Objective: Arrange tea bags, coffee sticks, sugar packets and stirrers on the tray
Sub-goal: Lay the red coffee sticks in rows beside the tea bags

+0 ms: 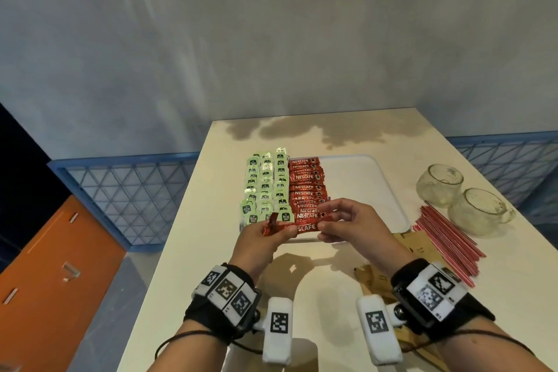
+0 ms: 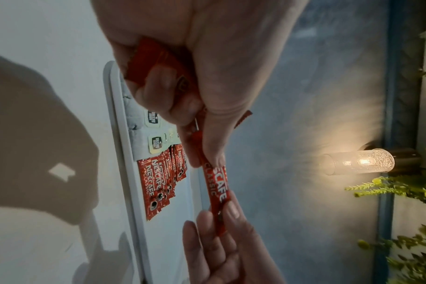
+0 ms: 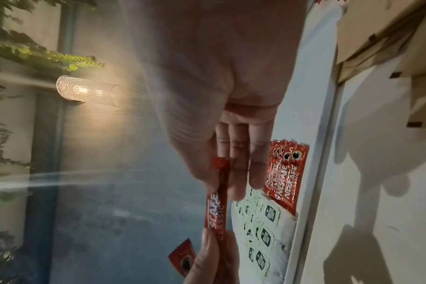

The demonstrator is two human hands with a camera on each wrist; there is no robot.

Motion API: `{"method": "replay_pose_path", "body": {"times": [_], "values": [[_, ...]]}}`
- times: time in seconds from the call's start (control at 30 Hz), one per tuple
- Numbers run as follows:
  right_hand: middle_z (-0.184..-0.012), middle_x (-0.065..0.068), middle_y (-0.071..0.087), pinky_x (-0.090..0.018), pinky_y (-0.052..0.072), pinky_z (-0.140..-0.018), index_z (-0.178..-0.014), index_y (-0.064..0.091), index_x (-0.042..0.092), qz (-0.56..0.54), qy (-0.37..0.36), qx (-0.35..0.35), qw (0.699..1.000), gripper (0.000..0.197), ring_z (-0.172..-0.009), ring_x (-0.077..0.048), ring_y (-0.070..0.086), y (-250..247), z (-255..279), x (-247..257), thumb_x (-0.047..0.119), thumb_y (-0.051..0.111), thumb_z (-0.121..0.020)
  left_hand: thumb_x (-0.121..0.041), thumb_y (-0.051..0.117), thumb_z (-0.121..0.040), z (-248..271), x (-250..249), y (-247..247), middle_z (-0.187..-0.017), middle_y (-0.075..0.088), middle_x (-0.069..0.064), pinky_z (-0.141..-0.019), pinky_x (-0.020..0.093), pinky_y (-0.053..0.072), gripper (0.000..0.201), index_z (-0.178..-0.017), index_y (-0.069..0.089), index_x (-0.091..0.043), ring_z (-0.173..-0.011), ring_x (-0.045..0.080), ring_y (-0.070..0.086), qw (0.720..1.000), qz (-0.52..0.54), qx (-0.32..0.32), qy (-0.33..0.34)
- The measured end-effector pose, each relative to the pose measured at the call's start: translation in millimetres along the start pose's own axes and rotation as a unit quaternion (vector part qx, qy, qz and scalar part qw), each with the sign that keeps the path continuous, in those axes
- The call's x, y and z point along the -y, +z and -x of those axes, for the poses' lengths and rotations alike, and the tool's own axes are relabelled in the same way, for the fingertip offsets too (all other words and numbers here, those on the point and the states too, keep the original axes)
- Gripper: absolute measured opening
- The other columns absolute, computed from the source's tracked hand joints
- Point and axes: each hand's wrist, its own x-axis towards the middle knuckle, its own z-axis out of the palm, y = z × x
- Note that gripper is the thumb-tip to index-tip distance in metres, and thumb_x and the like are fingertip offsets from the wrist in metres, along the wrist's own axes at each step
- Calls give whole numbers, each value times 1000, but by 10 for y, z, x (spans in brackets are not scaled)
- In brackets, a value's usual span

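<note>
A white tray (image 1: 371, 178) on the table holds rows of green tea bags (image 1: 265, 184) at its left and a column of red coffee sticks (image 1: 305, 187) beside them. Just above the tray's near edge, both hands share one red coffee stick (image 1: 306, 227) (image 2: 215, 184) (image 3: 216, 207). My left hand (image 1: 283, 231) pinches its left end and also grips a small bunch of spare sticks (image 1: 270, 223) (image 2: 153, 57). My right hand (image 1: 327, 226) (image 3: 231, 163) pinches the right end between thumb and fingers. Red stirrers (image 1: 447, 238) and brown sugar packets (image 1: 413, 244) lie on the table right of the tray.
Two glass cups (image 1: 439, 181) (image 1: 477, 210) stand at the right behind the stirrers. The tray's right half is bare. An orange cabinet (image 1: 60, 251) and a blue lattice crate (image 1: 126, 190) sit left of the table. A grey wall rises behind it.
</note>
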Motion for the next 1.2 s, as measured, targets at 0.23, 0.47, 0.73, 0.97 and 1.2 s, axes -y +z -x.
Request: {"method": "replay_pose_path", "body": {"times": [0.23, 0.47, 0.73, 0.97, 1.2], "values": [[-74, -7, 72, -26, 59, -65, -90, 75, 1, 117, 14, 72, 990, 19, -62, -20, 68, 82, -75, -15, 16, 80, -79, -31, 73, -86, 62, -44, 149, -70, 67, -14, -51, 12, 36, 8, -89, 69, -24, -55, -8, 55, 992, -99, 12, 71], [-82, -17, 72, -28, 60, -64, -96, 68, -6, 76, 48, 25, 996, 23, -59, -19, 66, -32, -126, -16, 10, 77, -81, -25, 67, -92, -18, -56, 163, -97, 72, 2, -80, 30, 48, 10, -99, 65, -17, -94, 19, 65, 991, -116, -15, 65], [-91, -15, 75, -25, 58, -70, -102, 71, 4, 115, 32, -3, 993, 13, -77, -19, 70, -254, -397, 55, 8, 65, -92, -38, 65, -91, -169, -190, 133, -100, 68, -6, -68, 21, 49, 32, -112, 60, -15, -84, 10, 67, 996, -78, 13, 36], [-80, 0, 74, -19, 46, -67, -88, 78, 11, 251, 70, -61, 964, 7, -76, -10, 64, -544, -600, -228, 12, 72, -87, -26, 42, -103, -324, -135, -104, -114, 64, 6, -53, 27, 35, 26, -117, 53, -8, -68, 13, 57, 998, -33, -33, -45], [-83, -2, 75, -17, 46, -64, -83, 77, 11, 305, 127, -34, 943, 5, -80, -12, 66, -429, -682, -379, 11, 80, -79, -22, 47, -102, -381, -39, -190, -95, 71, 9, -41, 23, 41, 22, -112, 62, -10, -59, 14, 59, 999, 1, -20, -43]]}}
